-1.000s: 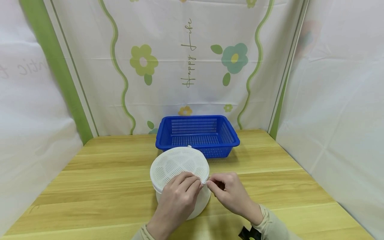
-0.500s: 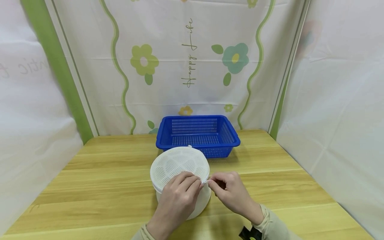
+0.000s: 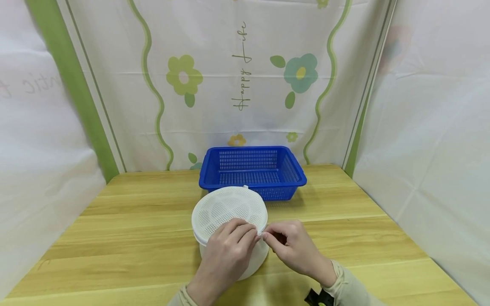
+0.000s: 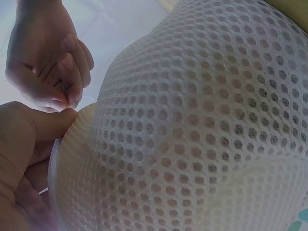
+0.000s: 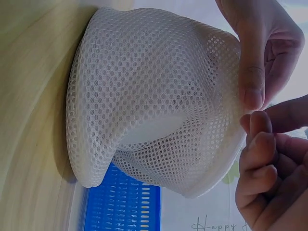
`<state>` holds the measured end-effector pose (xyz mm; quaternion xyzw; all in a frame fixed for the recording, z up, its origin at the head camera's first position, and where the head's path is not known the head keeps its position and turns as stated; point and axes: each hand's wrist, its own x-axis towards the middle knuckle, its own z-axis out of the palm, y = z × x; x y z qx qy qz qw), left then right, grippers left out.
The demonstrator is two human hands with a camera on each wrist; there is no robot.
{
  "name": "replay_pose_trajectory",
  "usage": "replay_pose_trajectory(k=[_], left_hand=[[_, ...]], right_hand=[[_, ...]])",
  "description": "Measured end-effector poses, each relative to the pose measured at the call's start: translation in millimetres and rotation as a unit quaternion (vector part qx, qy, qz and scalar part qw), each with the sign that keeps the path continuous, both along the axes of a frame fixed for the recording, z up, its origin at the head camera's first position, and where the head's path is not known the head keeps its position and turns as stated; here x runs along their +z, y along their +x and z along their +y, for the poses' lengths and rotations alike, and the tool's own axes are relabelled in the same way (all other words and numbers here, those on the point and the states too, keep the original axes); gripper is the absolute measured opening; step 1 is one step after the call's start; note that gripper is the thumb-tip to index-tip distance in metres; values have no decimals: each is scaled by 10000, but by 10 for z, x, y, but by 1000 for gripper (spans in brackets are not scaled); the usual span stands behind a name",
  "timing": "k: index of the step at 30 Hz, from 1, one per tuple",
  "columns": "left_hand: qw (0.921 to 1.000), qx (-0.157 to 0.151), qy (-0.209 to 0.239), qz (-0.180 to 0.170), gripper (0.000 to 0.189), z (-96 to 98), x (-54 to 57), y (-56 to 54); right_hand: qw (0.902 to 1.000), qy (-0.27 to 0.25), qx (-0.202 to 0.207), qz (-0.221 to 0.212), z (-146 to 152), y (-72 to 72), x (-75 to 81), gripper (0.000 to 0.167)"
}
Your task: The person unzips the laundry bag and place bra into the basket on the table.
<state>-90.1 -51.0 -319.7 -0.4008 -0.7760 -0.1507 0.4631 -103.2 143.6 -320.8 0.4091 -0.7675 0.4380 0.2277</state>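
Note:
A white mesh laundry bag [image 3: 229,206], round and drum-shaped, stands on the wooden table in front of me. Its honeycomb side [image 4: 183,120] fills much of the left wrist view, and its wall sags inward in the right wrist view. My left hand [image 3: 229,250] lies over the near right of the top and pinches the rim between thumb and fingers. Beside it, my right hand [image 3: 294,246] has thumb and forefinger pinched together at a small white zipper end [image 3: 260,233] on the rim. The fingertips mostly cover that end in both wrist views.
Behind the bag sits a blue perforated plastic basket [image 3: 252,187], partly overlapped by the bag's far rim. White printed curtains [image 3: 241,119] close off the back and both sides of the wooden table [image 3: 134,238].
Both hands stay nearly in place. My right fingertips have shifted slightly left and down, closer to my left ones. The small tab on the bag's far rim has moved slightly right.

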Motion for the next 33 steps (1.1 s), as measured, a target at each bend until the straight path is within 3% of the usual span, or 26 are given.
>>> replay_pose_trajectory(k=[23,33], left_hand=[[10000,-3,27,96,26,2,12,-10],[10000,-41,86,-6,20,4,8,-7]], right_hand=[[9993,-148,-314,115,15,-61,-70,28],[10000,-65,19,13,20,-37,-40,25]])
